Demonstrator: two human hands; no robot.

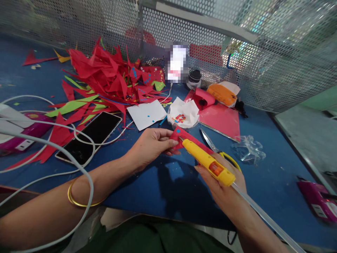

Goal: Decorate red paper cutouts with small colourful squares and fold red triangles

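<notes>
My left hand (155, 146) pinches the left end of a red paper strip (176, 140), which has a small blue square near its top corner. In my right hand (223, 179) is a yellow glue gun (207, 160), its tip at the red paper just right of my left fingertips. A clear glue stick runs out of the gun's back, over my right wrist. Behind the paper stands a small bowl (195, 123) lined with white tissue, holding tiny red, orange and blue bits (180, 118). Scissors (209, 140) with yellow handles lie beside my right hand, partly hidden by it.
Red and green paper scraps (110, 75) are heaped at the back left, near a dark phone (91, 137) and looping white cables. White paper (147, 114), a red packet (222, 117), clear plastic (249, 149) and a purple device (317, 198) lie around. A perforated metal panel (158, 24) stands behind.
</notes>
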